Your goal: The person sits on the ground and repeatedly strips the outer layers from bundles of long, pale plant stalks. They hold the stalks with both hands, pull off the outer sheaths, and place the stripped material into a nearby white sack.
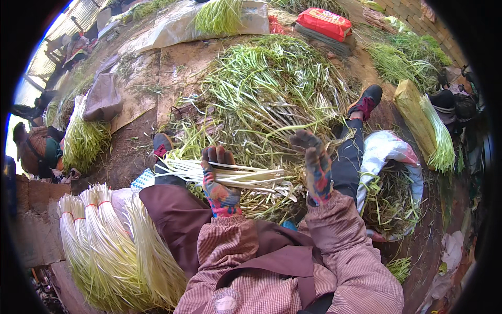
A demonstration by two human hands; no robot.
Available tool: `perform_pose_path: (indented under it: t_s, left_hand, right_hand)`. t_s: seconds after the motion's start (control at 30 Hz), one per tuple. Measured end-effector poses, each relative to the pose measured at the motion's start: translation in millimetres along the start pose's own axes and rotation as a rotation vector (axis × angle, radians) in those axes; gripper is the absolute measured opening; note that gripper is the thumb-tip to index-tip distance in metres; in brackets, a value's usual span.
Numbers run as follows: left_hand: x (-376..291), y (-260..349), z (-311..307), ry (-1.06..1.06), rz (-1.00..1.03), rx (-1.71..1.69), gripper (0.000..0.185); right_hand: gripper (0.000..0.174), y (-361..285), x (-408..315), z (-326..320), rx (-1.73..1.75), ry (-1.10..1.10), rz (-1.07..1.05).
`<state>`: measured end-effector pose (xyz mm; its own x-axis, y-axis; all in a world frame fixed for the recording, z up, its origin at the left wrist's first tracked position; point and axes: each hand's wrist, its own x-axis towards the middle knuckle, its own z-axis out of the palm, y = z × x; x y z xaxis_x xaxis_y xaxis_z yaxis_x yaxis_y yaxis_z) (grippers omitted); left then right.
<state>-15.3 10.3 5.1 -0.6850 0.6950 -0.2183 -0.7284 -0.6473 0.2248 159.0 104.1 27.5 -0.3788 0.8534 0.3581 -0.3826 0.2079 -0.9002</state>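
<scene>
My left hand, in a multicoloured work glove with dark, soiled fingers, holds a loose bunch of pale stalks across its palm. They look like blanched garlic chives or a similar vegetable. The bunch points sideways, with its right ends towards my other hand. Apart from it, my right hand is raised in a matching glove, palm turned inward and holding nothing. Beneath and beyond both hands spreads a large heap of green and whitish stalks, lying between my outstretched legs. Loose stalk trimmings lie just below the held bunch.
At left stand several tied bundles of white-stemmed chives. Right of my leg, an open white sack holds trimmings. A wooden block supports another bundle. A red packet sits far back. Other people sit at the edges.
</scene>
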Motion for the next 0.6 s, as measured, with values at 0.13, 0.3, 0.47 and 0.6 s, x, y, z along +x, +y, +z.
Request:
perform_pose_path:
  t_s: [0.13,0.3,0.47,0.6]
  left_hand:
    - [-5,-6,7,-0.022,0.033,0.015,0.030]
    - [-9,-5,8,-0.252,-0.005,-0.043,0.027]
    - [-8,-8,5,-0.363,-0.009,0.035,0.024]
    - [-6,-9,4,-0.476,-0.014,0.055,0.026]
  right_hand:
    - [0.030,-11,-12,11,-0.190,-0.021,0.042]
    - [0.018,-17,-23,15,-0.315,-0.142,0.438]
    - [0.014,-21,-34,15,-0.374,-0.108,0.355]
    - [0.016,-17,-34,14,-0.329,-0.087,0.262]
